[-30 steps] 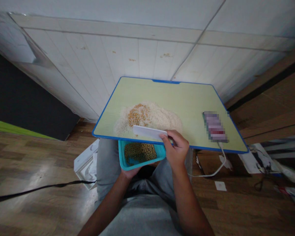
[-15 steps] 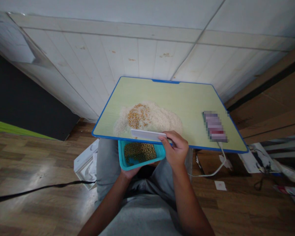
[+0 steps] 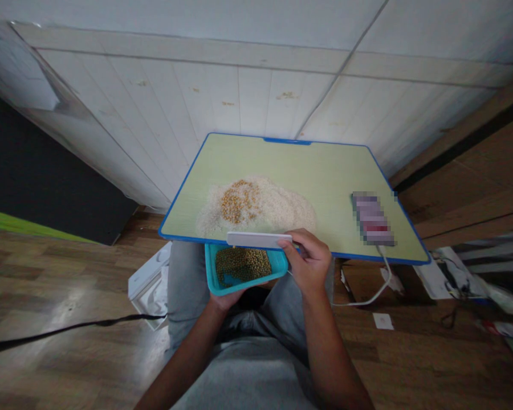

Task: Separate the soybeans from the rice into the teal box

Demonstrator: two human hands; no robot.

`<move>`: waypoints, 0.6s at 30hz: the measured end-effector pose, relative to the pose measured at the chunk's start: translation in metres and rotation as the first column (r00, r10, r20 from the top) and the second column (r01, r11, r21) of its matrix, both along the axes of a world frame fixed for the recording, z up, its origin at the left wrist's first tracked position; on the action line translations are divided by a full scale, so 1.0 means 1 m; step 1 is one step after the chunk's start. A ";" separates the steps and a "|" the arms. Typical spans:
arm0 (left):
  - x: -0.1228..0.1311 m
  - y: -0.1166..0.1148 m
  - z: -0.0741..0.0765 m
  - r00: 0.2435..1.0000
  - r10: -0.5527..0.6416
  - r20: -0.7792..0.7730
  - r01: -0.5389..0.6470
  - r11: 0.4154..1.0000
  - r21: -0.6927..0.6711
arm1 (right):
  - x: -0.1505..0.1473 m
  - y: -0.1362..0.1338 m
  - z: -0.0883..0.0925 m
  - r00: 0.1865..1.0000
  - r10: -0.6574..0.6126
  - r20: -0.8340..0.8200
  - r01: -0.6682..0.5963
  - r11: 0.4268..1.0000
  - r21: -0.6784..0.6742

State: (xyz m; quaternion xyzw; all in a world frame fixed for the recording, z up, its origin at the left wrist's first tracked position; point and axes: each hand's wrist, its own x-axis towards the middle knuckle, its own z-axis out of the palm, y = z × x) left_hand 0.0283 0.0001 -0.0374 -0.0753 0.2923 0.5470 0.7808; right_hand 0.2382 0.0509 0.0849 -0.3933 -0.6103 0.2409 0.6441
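My right hand (image 3: pixel 310 256) is closed on one end of a flat white strip (image 3: pixel 259 239), which lies along the front edge of the table. Below that edge, my left hand (image 3: pixel 228 299) supports a teal plastic tub (image 3: pixel 248 283) from underneath; most of its fingers are hidden. Many round yellowish beans (image 3: pixel 259 263), probably soybeans, fill part of the tub. On the tabletop, just beyond the strip, spreads a pile of white rice-like grains (image 3: pixel 282 202). More yellow beans (image 3: pixel 237 202) lie on the left part of that pile.
The small pale-green table (image 3: pixel 325 171) has a blue rim and stands against a white panelled wall (image 3: pixel 256 97). A phone (image 3: pixel 371 219) lies at its right, trailing a white cable (image 3: pixel 387 273). An open white box (image 3: pixel 151 285) sits on the wooden floor beside my left leg.
My right hand has drawn the white strip slightly toward me, from the near side of the grain pile to the table's front rim. The tub has stayed in place.
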 end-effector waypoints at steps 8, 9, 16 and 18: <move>0.002 0.000 0.010 1.000 0.002 0.008 -0.002 1.000 -0.005 | 0.002 0.000 -0.008 0.969 -0.232 -0.086 0.224 0.970 -0.092; 0.001 0.000 0.009 1.000 0.004 0.009 -0.004 1.000 -0.010 | 0.002 0.000 -0.009 0.957 -0.269 -0.111 0.256 0.960 -0.117; 0.001 0.000 -0.004 0.999 0.019 0.027 -0.017 0.999 -0.050 | -0.010 -0.012 -0.011 0.967 -0.237 -0.098 0.214 0.956 -0.201; 0.003 0.001 -0.006 1.000 0.020 0.025 -0.019 0.999 -0.044 | -0.019 -0.016 -0.009 0.986 -0.156 -0.063 0.140 0.968 -0.207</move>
